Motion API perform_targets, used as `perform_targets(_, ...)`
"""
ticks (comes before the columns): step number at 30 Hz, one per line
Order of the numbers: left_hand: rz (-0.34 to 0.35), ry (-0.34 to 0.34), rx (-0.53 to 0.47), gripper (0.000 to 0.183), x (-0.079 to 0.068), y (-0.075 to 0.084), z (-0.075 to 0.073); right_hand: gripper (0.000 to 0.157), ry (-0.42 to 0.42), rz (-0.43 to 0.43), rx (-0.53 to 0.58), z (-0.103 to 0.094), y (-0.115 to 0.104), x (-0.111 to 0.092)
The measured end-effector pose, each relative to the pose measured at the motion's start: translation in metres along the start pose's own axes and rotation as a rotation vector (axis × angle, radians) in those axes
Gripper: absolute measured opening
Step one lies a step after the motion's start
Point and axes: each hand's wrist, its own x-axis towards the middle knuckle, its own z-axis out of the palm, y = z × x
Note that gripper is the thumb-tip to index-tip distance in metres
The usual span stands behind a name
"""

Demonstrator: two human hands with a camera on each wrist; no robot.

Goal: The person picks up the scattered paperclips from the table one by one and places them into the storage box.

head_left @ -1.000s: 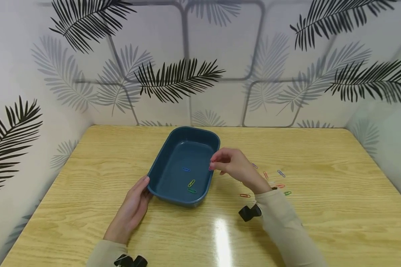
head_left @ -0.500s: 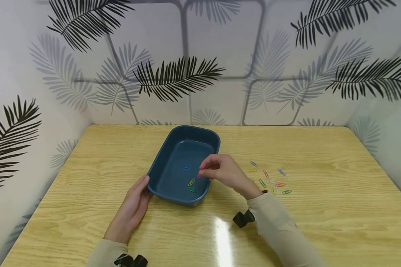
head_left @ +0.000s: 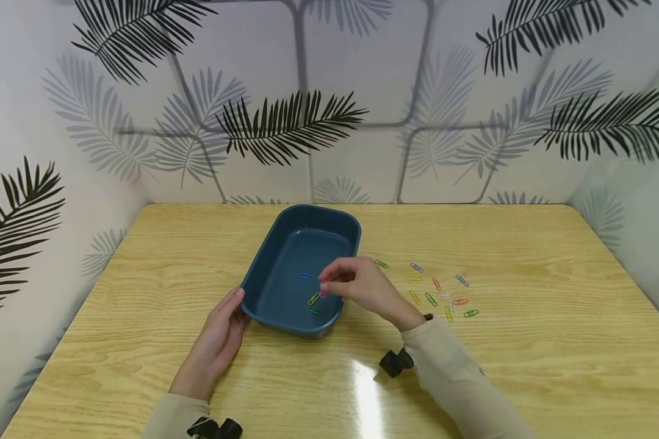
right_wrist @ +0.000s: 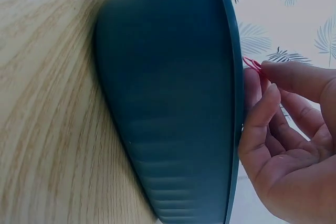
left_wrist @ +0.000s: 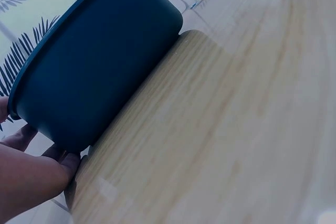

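Pink paperclip (head_left: 323, 293) pinched, right fingers (head_left: 338, 266) curled over tray (head_left: 299, 247)

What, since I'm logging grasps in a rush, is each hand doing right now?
Left hand: holding the blue bin at its near left corner.
Right hand: closed, pinching a pink paper clip over the bin.

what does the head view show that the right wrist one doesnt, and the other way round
Only the head view: the blue clip, yellow clip and green clip inside the basin, plus the loose paper clips on the table.

Only the right wrist view: the basin's outer side wall, broadside and close up.

Both: the right hand pinching a pink clip, the basin, the table and the leaf-patterned wall.
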Motion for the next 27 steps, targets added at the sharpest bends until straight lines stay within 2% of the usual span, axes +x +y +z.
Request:
perform_targets(11, 0.007, 0.000, 0.002, 0.049, -0.0006, -0.0008, -0.0002, 0.009, 0.018, -0.025, -0.034, 0.0016, -0.0010, 0.0002)
perform_targets(27, 0.025, -0.004, 0.007, 0.052, -0.0016, -0.0022, -0.0004, 0.017, 0.035, -0.039, -0.072, 0.0007, 0.0009, -0.0015)
